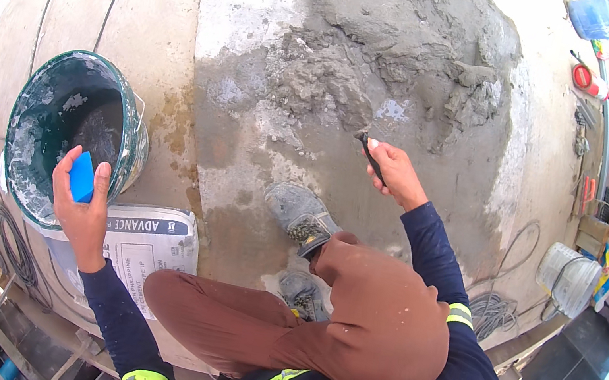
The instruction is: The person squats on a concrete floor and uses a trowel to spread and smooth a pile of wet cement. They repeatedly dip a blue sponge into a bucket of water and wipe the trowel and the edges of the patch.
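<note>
My right hand (399, 175) is closed round the black handle of a trowel (371, 158). Its blade end meets the near edge of a heap of wet grey mortar (410, 39), and I cannot make the blade out from the mortar. My left hand (86, 202) grips a bright blue, flat-sided piece (82, 177) between thumb and fingers; its exact kind does not show. That hand is over the near right side of a dark green bucket (135, 154), whose inside is smeared with grey and white residue.
A printed paper sack (150, 245) lies beside the bucket. Coiled cables (493, 312) and a whitish pail (569, 272) are at right, with a red cylindrical container (587, 79) farther off. More cable (17, 247) lies at left. My shoe (300, 213) stands on the mortar-smeared floor.
</note>
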Demonstrator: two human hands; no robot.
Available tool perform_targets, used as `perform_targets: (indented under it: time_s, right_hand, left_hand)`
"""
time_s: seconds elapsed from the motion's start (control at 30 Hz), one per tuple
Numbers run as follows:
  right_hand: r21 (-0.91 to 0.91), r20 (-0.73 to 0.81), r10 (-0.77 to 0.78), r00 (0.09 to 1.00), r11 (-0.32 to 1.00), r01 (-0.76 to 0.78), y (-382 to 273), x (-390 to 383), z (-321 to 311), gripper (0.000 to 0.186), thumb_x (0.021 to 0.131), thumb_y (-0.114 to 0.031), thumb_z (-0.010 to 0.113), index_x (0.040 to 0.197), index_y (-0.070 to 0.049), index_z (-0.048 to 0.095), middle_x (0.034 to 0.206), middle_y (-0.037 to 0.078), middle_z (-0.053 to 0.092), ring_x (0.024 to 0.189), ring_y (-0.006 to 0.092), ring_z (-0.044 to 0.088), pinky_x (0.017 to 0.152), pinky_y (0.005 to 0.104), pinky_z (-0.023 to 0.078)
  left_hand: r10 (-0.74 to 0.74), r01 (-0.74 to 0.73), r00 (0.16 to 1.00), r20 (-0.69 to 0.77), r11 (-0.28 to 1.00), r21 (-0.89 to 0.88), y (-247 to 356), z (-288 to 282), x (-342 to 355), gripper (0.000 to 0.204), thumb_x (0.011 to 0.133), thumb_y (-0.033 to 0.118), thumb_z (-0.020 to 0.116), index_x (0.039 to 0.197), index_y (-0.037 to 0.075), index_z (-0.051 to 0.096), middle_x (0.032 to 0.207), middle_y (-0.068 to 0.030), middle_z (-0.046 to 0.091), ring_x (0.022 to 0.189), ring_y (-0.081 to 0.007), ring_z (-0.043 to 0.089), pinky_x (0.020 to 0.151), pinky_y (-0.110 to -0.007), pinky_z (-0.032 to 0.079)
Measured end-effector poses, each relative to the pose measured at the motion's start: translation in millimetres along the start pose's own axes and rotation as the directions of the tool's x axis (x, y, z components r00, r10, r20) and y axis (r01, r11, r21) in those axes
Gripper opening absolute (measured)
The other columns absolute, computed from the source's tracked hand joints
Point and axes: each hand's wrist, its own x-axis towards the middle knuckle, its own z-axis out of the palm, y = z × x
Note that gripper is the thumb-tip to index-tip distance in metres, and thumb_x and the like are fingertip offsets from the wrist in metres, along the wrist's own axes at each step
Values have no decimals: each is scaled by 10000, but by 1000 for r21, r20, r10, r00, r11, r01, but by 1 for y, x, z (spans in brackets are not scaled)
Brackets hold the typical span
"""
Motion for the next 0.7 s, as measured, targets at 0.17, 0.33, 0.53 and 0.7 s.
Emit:
perform_targets:
  time_s: [0.17,0.33,0.53,0.7]
  right_hand:
    - [-361,-245,-266,932,917,167,39,-44,10,429,1100,-415,566,1067,-2,680,760,118,654,659,223,643,639,417,508]
    - [-471,-210,-136,968,882,21,3,-10,11,403,1094,-377,561,1139,-1,699,791,195,671,711,367,663,719,467,517]
    - [-539,-229,-385,894,815,213,6,-63,12,404,1087,-385,567,1138,-9,706,843,244,713,825,461,712,739,503,529]
    - [-641,-145,-393,908,736,216,27,2,3,403,1071,-403,600,1146,-19,696,915,256,745,890,502,705,792,554,539]
  left_hand:
    - [-26,26,1000,3,999,19,8,-6,0,479,972,323,831,1326,39,677,1274,-143,693,1169,-307,664,1025,-413,506]
    - [44,-43,998,-48,999,23,1,2,1,490,969,325,834,1336,43,674,1289,-145,691,1173,-309,659,1029,-417,504]
    - [-107,107,994,20,994,-3,10,-9,6,563,951,366,850,1374,51,651,1323,-146,663,1221,-308,628,1068,-421,476]
    - [-199,242,938,283,962,-126,-6,-11,11,713,949,407,841,1512,129,505,1395,-134,539,1247,-263,550,1090,-399,440]
